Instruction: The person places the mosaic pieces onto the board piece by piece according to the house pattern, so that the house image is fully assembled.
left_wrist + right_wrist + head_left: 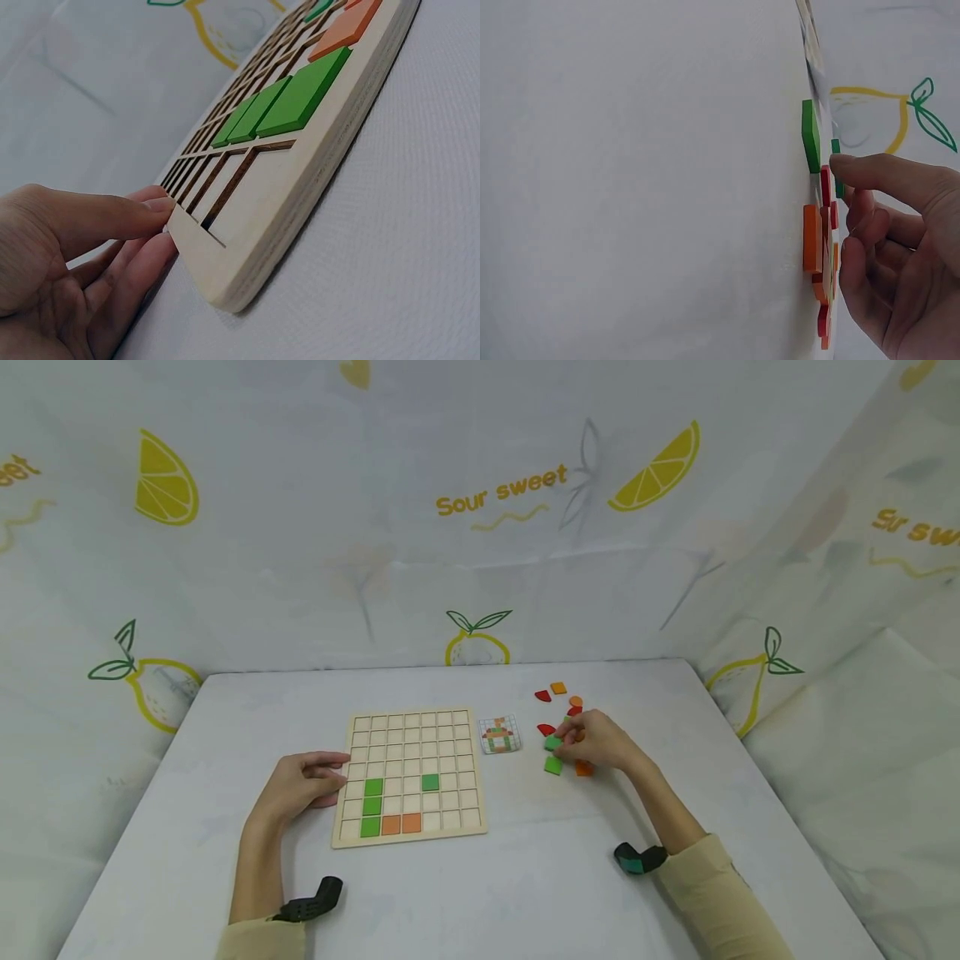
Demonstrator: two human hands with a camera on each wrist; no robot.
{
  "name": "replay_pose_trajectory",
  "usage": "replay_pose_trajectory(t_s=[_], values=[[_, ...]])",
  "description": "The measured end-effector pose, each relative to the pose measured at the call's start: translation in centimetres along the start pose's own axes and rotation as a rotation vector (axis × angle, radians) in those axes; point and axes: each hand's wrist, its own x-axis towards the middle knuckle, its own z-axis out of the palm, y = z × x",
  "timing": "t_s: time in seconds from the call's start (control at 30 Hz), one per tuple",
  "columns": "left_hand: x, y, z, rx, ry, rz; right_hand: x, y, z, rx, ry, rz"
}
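Note:
A wooden grid board [455, 793] lies flat on the table. My left hand [303, 785] holds its left edge, with the thumb [120, 217] at the rim and fingers beside it. Set in the board are a column of light green square tiles [371, 806], two orange square tiles [401, 823] and one darker green tile [431, 782]. To the right, my right hand [600, 742] pinches a darker green square tile [837, 176] between thumb and fingers, over the loose pieces. A light green tile [552, 766] lies just below that hand, and an orange tile [584, 769] is partly under it.
A small pattern card [499, 735] lies between the board and the loose pieces. Farther back are a red quarter-round piece [543, 696], an orange square [558, 688] and an orange round piece [576, 701]. A printed cloth [315, 568] hangs behind the white table [525, 893].

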Motion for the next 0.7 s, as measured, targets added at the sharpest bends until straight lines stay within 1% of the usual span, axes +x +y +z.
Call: replay_pose_trajectory(t_s=[0.17, 0.4, 0.6, 0.7], values=[[0.1, -0.1, 0.0, 0.004, 0.006, 0.001, -0.2, -1.0, 0.1, 0.027, 0.006, -0.029], [0.2, -0.2, -0.1, 0.009, -0.003, 0.008, -0.2, -3.2, 1.2, 0.07, 0.006, -0.136], [0.1, -0.2, -0.1, 0.004, 0.002, 0.003, -0.2, -5.6, 2.7, 0.087, 0.0, -0.132], [0.1, -0.1, 0.0, 0.006, 0.004, -0.001, -0.1, -6.8, 3.6, 0.088, -0.016, -0.15]])
